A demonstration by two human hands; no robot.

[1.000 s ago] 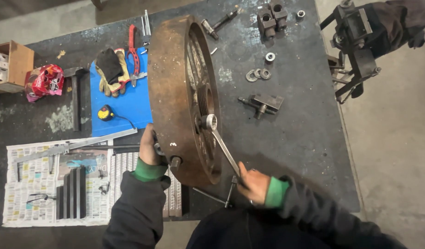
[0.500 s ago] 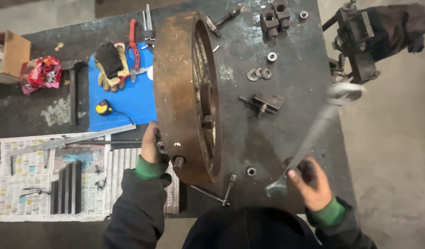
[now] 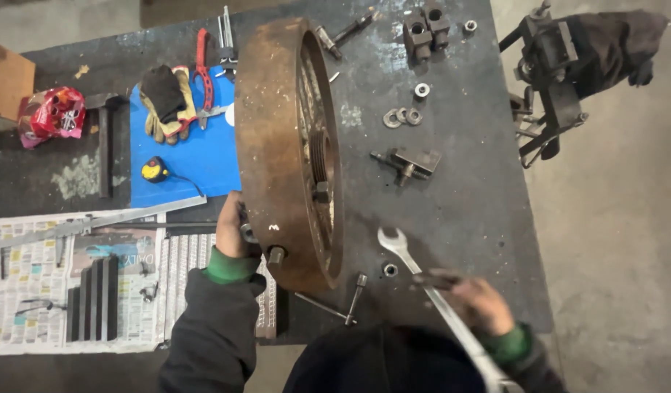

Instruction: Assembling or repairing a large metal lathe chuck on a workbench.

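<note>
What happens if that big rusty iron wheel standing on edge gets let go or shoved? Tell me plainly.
The big rusty iron wheel looks thick and solid, so probably very heavy. It stands on its rim on the dark metal table, steadied by the left hand, so it may roll or tip if released. Its rough, rusted surface likely grips rather than slips.

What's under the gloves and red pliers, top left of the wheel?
A blue mat on the dark table, also carrying a yellow tape measure. The rusty wheel hides its right edge.
</note>
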